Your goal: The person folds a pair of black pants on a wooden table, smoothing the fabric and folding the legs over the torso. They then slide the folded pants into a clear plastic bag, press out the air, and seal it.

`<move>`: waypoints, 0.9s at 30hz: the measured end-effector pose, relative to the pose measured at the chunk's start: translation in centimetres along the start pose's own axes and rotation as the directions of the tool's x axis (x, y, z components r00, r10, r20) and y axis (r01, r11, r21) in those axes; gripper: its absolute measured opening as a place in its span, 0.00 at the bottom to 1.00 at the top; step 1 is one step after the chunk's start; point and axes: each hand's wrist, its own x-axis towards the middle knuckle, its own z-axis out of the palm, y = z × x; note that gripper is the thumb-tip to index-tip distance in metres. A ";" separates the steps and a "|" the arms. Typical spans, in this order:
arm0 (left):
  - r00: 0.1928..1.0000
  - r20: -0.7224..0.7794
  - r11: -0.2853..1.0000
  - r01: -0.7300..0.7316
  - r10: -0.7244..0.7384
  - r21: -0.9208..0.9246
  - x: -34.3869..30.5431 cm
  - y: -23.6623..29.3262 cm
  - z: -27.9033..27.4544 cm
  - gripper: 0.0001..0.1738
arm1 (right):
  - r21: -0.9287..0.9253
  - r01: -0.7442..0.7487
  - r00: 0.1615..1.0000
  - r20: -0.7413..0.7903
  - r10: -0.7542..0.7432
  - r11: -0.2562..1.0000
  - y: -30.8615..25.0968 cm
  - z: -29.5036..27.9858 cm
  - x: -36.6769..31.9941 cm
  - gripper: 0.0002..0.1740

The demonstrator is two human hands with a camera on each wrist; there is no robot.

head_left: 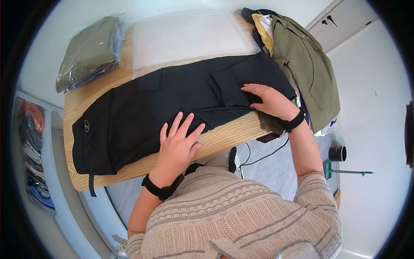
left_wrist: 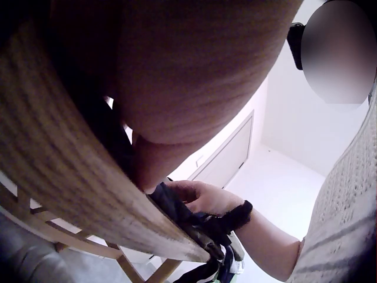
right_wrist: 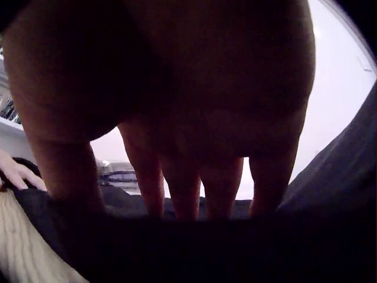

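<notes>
Black cargo trousers (head_left: 138,108) lie folded lengthwise across the table, the waistband with its small oval logo at the left and a side pocket showing at the right. My left hand (head_left: 178,142) rests on their near edge around the middle, fingers spread and fairly straight. Farther right, my right hand (head_left: 271,101) touches the cloth beside the pocket, palm down with the fingers reaching left. In the right wrist view its fingers (right_wrist: 182,183) come down onto the dark fabric. A strap (head_left: 92,185) hangs from the waistband over the table's front edge.
Clear plastic bags (head_left: 189,36) lie flat behind the trousers on the wooden table (head_left: 233,129). A bagged olive garment (head_left: 90,52) sits at the back left. Piled clothes with an olive garment (head_left: 306,69) on top overhang the right end. Shelves (head_left: 58,138) stand at the left.
</notes>
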 end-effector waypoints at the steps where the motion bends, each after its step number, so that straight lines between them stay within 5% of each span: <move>1: 1.000 -0.001 1.000 0.004 -0.004 0.000 0.0 0.0 0.0 0.27 | 0.000 -0.005 1.000 0.000 0.005 1.000 -0.1 0.1 -0.1 0.37; 14: 1.000 0.023 1.000 0.005 -0.006 0.011 0.1 0.2 -0.2 0.27 | -0.380 0.082 0.989 -0.080 -0.121 0.921 -1.9 3.4 1.1 0.35; 17: 1.000 0.022 1.000 0.007 -0.007 0.012 0.1 0.2 -0.2 0.27 | -0.297 0.057 0.978 -0.177 -0.114 0.953 -1.7 3.1 1.1 0.31; 20: 1.000 0.018 1.000 0.004 -0.004 0.013 0.1 0.2 -0.2 0.27 | 0.219 -0.077 0.847 -0.500 0.180 0.973 -0.8 0.8 1.1 0.17; 22: 1.000 0.014 1.000 0.002 -0.002 0.027 0.1 0.2 -0.2 0.27 | 0.406 -0.189 0.775 -0.498 0.390 0.894 -1.5 -1.9 0.7 0.16; 25: 1.000 -0.020 0.998 -0.004 0.005 0.067 0.4 0.6 -0.1 0.28 | 0.434 -0.046 0.710 -0.620 0.335 0.900 -1.6 -2.5 0.4 0.17; 27: 0.999 -0.053 0.996 0.003 0.002 0.091 0.7 1.1 0.0 0.29 | 0.348 -0.114 0.725 -0.611 0.317 0.931 -2.9 -2.1 0.3 0.17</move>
